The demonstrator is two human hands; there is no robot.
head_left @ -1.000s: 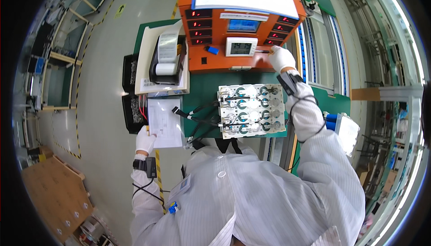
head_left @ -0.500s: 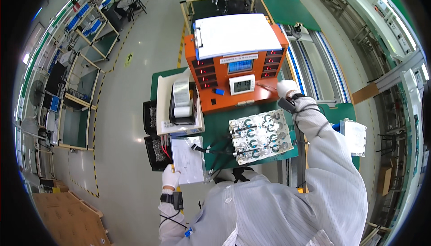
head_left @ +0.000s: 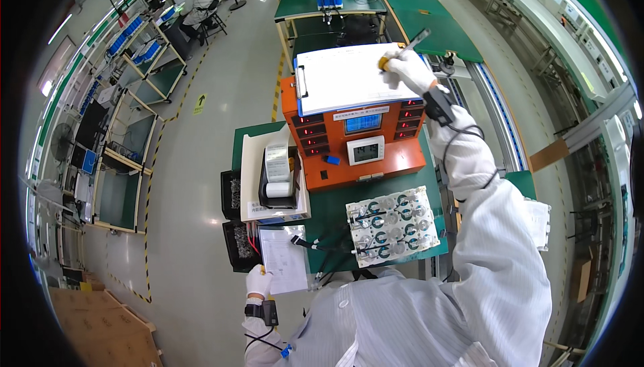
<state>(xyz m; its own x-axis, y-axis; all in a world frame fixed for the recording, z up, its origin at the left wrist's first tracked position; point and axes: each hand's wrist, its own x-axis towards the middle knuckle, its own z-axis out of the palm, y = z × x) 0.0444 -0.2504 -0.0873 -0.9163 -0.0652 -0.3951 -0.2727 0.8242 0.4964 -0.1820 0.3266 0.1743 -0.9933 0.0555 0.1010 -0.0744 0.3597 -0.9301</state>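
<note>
My right hand (head_left: 408, 71), in a white glove with a yellow patch at the fingers, is above the right part of the clipboard sheet (head_left: 345, 75). It grips a grey pen (head_left: 416, 40), whose upper end points up and right. The clipboard lies on top of an orange test box (head_left: 376, 172) with red digit displays and a small screen. Low on the left, my gloved left hand (head_left: 257, 281) is closed at the lower left corner of a printed sheet (head_left: 284, 260); what its fingers hold is hidden. A white cell holder module (head_left: 392, 226) with black leads (head_left: 325, 241) lies nearest me.
Left of the box stands a tray with a label printer (head_left: 278, 182) and paper roll. Black bins of small parts (head_left: 239, 243) sit beside it. A white digital clock (head_left: 365, 150) stands on the box's ledge. Far left, another person (head_left: 199, 2) sits by shelves.
My right hand has risen from the box's right ledge to over the clipboard, with the pen now plainly in it. My left hand stays by the sheet's corner. The whole view has shifted slightly.
</note>
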